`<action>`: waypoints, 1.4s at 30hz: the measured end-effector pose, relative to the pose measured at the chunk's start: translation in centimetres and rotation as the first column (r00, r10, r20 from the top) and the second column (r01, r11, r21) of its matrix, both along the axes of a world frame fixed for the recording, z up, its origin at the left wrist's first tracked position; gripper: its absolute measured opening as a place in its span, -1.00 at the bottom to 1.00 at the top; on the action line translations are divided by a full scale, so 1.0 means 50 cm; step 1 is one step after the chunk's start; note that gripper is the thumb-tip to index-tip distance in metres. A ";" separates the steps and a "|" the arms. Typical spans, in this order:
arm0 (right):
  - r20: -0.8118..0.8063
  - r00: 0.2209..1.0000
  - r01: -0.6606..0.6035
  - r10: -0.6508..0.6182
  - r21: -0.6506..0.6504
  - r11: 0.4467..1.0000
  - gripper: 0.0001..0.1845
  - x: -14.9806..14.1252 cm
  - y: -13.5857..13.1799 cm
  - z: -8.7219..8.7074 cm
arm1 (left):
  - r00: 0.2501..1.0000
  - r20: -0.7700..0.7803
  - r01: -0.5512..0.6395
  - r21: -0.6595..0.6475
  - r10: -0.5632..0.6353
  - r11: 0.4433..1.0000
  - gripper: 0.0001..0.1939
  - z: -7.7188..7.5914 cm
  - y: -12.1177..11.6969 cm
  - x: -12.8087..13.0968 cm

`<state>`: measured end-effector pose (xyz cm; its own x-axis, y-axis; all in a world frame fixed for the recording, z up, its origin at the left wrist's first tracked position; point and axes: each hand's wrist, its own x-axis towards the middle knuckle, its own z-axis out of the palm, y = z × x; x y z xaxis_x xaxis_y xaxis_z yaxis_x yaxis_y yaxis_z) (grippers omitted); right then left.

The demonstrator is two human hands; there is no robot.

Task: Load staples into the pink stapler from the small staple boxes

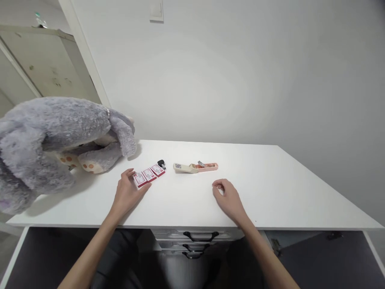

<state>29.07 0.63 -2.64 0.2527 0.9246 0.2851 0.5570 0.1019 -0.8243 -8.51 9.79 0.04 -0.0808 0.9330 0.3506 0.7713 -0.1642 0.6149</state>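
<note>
Three small red-and-white boxes (pixel 148 175) lie in a slanting row on the white tabletop (pixel 180 204). My left hand (pixel 128 192) is around the nearest box at the row's left end, fingers at one side and thumb at the other. A small black object with a metal part (pixel 161 163) sits just behind the far box; its kind is unclear. To the right lies a stapler (pixel 195 167), opened out flat, one half cream and the other pink, with its metal part raised. My right hand (pixel 229 198) rests in front of it on the tabletop, fingers curled, with nothing visible in them.
A large grey plush toy (pixel 69 124) takes up the table's left end. Behind the table rises a white wall (pixel 225 80) with a switch (pixel 156 11). Drawers with black handles (pixel 201 237) are below the front edge. A pale cabinet (pixel 51 64) stands at the back left.
</note>
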 end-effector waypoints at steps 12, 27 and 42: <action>-0.048 0.998 -0.042 0.039 -0.060 0.997 -0.75 -0.005 -0.037 0.012 | 0.995 0.095 0.010 0.030 -0.013 0.999 -0.15 -0.002 -0.005 0.002; -0.030 0.999 0.022 -0.029 -0.202 0.979 -0.73 -0.013 -0.050 0.028 | 0.986 0.161 -0.042 -0.035 0.047 0.999 -0.17 0.011 -0.033 0.018; -0.059 0.997 0.040 -0.052 -0.189 0.981 -0.75 -0.016 -0.049 0.023 | 0.866 0.490 0.034 0.140 -0.099 0.990 -0.35 0.021 -0.074 0.081</action>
